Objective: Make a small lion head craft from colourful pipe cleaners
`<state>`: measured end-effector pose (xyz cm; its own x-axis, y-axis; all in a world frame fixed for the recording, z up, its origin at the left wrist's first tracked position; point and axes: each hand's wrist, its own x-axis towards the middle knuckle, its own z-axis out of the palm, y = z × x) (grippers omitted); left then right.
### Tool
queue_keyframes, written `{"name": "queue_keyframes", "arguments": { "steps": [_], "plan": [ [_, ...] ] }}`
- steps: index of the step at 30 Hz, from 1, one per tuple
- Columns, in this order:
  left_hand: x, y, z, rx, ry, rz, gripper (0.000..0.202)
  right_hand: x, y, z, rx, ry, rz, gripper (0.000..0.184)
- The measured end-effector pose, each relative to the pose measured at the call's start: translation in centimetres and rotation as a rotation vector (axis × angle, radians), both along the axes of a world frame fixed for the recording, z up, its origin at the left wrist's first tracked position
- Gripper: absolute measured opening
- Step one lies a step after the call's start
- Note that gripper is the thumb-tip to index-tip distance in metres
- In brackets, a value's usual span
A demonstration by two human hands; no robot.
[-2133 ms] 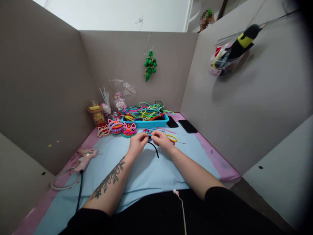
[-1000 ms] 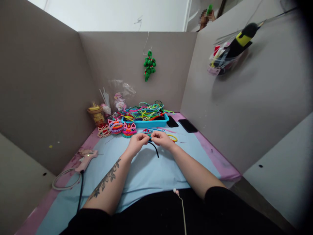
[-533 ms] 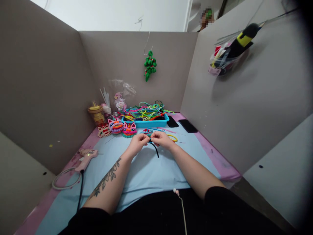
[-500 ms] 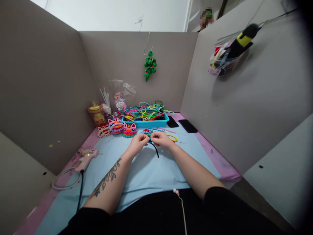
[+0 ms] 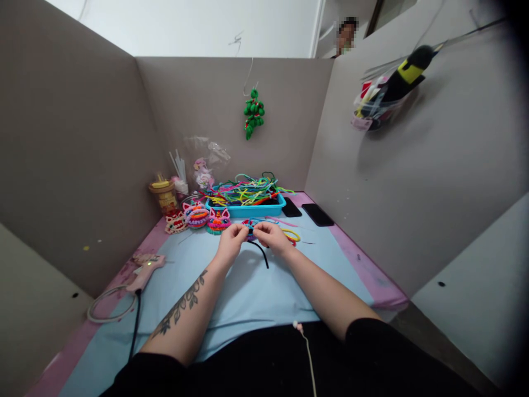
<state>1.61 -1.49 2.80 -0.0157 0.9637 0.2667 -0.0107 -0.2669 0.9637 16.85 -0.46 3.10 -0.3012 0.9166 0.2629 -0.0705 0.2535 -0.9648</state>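
My left hand (image 5: 231, 241) and my right hand (image 5: 268, 238) meet over the light blue mat (image 5: 248, 286), fingers pinched together on a small blue and red pipe-cleaner piece (image 5: 249, 226). A black pipe cleaner (image 5: 262, 252) trails from between the hands toward me. A yellow pipe-cleaner loop (image 5: 292, 235) lies just right of my right hand. What the fingertips grip exactly is partly hidden.
A blue tray (image 5: 248, 208) heaped with coloured pipe cleaners stands behind the hands, with finished pipe-cleaner faces (image 5: 206, 218) to its left and two dark phones (image 5: 308, 212) to its right. A pink glue gun (image 5: 144, 269) with its cord lies at left. Grey partition walls enclose the desk.
Both hands have stayed together at the same spot, shifting slightly up and closer around the small piece. The black pipe cleaner still trails below them.
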Motion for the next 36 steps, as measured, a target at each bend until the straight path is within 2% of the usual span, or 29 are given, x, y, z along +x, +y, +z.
{"name": "queue_keyframes", "arguments": {
  "steps": [5, 13, 17, 25, 36],
  "plan": [
    [0.5, 0.0, -0.4, 0.015, 0.018, -0.012, 0.027, -0.3, -0.4, 0.4, 0.008, 0.021, -0.033, 0.028],
    [0.8, -0.5, 0.4, -0.101, -0.097, -0.072, 0.03, -0.2, -0.3, 0.2, 0.025, 0.056, -0.025, 0.023],
    [0.4, -0.2, 0.2, -0.055, -0.012, -0.047, 0.029, -0.4, -0.3, 0.1, 0.052, 0.106, -0.022, 0.03],
    [-0.1, -0.2, 0.2, 0.04, 0.159, -0.015, 0.023, -0.5, -0.2, -0.1, 0.035, 0.1, -0.038, 0.027],
    [0.2, -0.8, 1.0, -0.169, -0.16, -0.135, 0.036, -0.4, -0.2, 0.6, -0.047, 0.182, -0.065, 0.028]
  ]
}}
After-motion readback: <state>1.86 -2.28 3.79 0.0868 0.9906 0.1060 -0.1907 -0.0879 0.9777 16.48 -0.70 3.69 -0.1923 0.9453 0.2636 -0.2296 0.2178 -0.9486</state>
